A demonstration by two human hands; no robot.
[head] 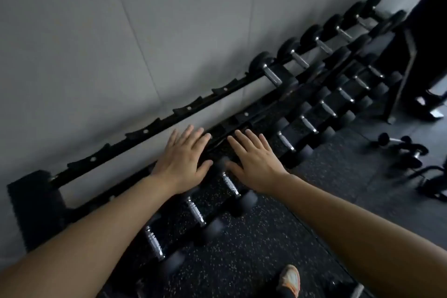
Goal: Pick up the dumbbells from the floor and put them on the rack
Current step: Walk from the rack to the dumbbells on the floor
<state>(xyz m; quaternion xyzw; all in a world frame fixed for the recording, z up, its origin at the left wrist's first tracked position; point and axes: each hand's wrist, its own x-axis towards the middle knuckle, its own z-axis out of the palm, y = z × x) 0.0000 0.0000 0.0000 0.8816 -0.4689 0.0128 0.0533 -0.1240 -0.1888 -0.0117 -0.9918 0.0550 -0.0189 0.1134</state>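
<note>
A black dumbbell rack (145, 131) runs along the grey wall from lower left to upper right. Its upper rail has several empty cradles on the left and several dumbbells (273, 72) on the right. The lower tier holds a row of dumbbells with chrome handles (231, 185). My left hand (185, 161) and my right hand (254, 159) hover flat above the lower tier, fingers spread, holding nothing. A few small dumbbells (399, 147) lie on the floor at the right. Another chrome handle (355, 291) shows at the bottom edge.
The floor is dark speckled rubber (254, 244). My shoe (290, 278) is at the bottom. A black frame or bench leg (396, 94) stands right of the rack. Curved dark equipment (433, 179) lies at the right edge.
</note>
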